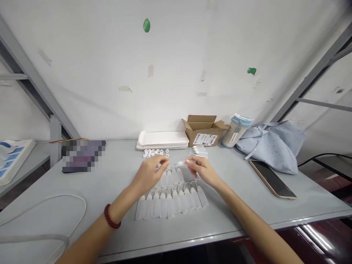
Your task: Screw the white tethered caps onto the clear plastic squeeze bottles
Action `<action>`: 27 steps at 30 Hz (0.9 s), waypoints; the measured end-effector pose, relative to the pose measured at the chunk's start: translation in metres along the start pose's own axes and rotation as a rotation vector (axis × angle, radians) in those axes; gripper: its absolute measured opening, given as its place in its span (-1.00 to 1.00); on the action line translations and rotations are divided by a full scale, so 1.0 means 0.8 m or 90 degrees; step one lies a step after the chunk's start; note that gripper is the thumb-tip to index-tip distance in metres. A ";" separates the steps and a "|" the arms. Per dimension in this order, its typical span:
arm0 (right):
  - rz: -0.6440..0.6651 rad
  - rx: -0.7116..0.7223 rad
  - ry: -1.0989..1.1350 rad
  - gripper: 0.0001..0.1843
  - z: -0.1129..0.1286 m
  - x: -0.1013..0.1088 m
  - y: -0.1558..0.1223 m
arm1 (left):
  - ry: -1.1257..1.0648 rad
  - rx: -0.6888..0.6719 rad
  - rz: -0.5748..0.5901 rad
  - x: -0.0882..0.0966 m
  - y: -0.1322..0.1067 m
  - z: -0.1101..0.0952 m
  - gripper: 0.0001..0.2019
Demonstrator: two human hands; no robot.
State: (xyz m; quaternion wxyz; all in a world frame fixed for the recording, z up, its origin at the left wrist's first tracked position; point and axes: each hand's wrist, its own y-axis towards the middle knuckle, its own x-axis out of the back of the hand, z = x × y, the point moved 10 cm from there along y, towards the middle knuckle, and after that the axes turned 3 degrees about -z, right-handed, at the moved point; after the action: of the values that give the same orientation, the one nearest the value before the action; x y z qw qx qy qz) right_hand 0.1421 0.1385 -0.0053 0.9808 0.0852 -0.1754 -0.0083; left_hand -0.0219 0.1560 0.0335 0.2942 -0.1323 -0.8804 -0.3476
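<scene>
Above rows of small translucent plastic bottles (pixel 162 206), my two hands are raised close together. My right hand (pixel 203 169) pinches a small white piece (pixel 181 163), blurred, that points toward the left hand. The thumb and forefinger of my left hand (pixel 150 174) are pressed together; whatever is between them is too small to make out. Thin white cords or tubes (pixel 187 183) curve from the necks of the bottles. A second row of bottles (pixel 169 178) lies behind the front one, partly covered by my left hand. White caps (pixel 154 152) sit in a cluster farther back.
Behind the caps lies a stack of white trays or sleeves (pixel 165 138), beside an open cardboard box (pixel 206 132). More small bottles (pixel 202 151) lie before the box. A tumbler (pixel 236 131), blue cloth bag (pixel 272 146) and phone (pixel 272 179) are right; a white cable (pixel 79 198) loops left.
</scene>
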 end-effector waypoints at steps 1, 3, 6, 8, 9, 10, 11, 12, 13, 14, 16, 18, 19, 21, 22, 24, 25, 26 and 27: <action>-0.050 0.051 -0.109 -0.72 0.006 0.019 0.003 | 0.017 0.036 -0.013 0.009 0.004 0.017 -0.79; -0.113 0.115 -0.278 -0.75 0.010 0.050 0.008 | 0.074 0.084 -0.017 0.024 0.011 0.049 -0.77; -0.146 0.112 -0.411 -0.76 -0.007 0.085 0.017 | 0.137 0.126 -0.009 0.035 0.015 0.090 -0.75; -0.137 0.080 -0.452 -0.77 -0.024 0.100 0.022 | 0.146 0.135 0.014 0.032 0.015 0.106 -0.72; -0.125 0.064 -0.462 -0.78 -0.031 0.103 0.024 | 0.145 0.134 0.030 0.028 0.014 0.109 -0.71; -0.111 0.052 -0.467 -0.78 -0.037 0.104 0.025 | 0.142 0.131 0.046 0.023 0.014 0.111 -0.70; -0.096 0.044 -0.469 -0.79 -0.042 0.104 0.026 | 0.137 0.128 0.061 0.018 0.013 0.112 -0.70; -0.082 0.040 -0.470 -0.79 -0.045 0.103 0.026 | 0.132 0.125 0.073 0.013 0.012 0.112 -0.70; -0.071 0.038 -0.470 -0.79 -0.047 0.102 0.027 | 0.127 0.123 0.082 0.009 0.011 0.112 -0.70; -0.063 0.037 -0.471 -0.80 -0.048 0.101 0.027 | 0.123 0.122 0.089 0.005 0.011 0.112 -0.70; -0.059 0.032 -0.475 -0.81 -0.049 0.101 0.026 | 0.120 0.120 0.097 0.000 0.010 0.112 -0.70; -0.061 0.025 -0.481 -0.83 -0.051 0.103 0.027 | 0.116 0.115 0.106 -0.003 0.009 0.110 -0.69; -0.062 0.023 -0.485 -0.84 -0.052 0.104 0.027 | 0.113 0.114 0.109 -0.004 0.009 0.109 -0.69; -0.063 0.018 -0.492 -0.85 -0.054 0.105 0.027 | 0.109 0.114 0.113 -0.005 0.010 0.107 -0.69; -0.062 0.016 -0.496 -0.86 -0.056 0.106 0.027 | 0.108 0.114 0.115 -0.006 0.010 0.106 -0.68; -0.060 0.014 -0.504 -0.86 -0.060 0.107 0.028 | 0.109 0.116 0.116 -0.006 0.011 0.105 -0.68; -0.061 0.014 -0.507 -0.85 -0.062 0.108 0.028 | 0.110 0.118 0.117 -0.006 0.011 0.105 -0.68; -0.063 0.015 -0.510 -0.85 -0.064 0.108 0.028 | 0.114 0.121 0.118 -0.006 0.010 0.105 -0.67; -0.065 0.016 -0.513 -0.85 -0.065 0.109 0.029 | 0.118 0.126 0.118 -0.006 0.010 0.106 -0.67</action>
State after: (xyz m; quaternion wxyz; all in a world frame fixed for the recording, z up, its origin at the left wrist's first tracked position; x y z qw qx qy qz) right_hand 0.2418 0.1657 -0.0195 0.8307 0.0960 -0.5413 -0.0877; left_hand -0.0507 0.2205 -0.0151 0.4164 -0.1504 -0.8636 -0.2414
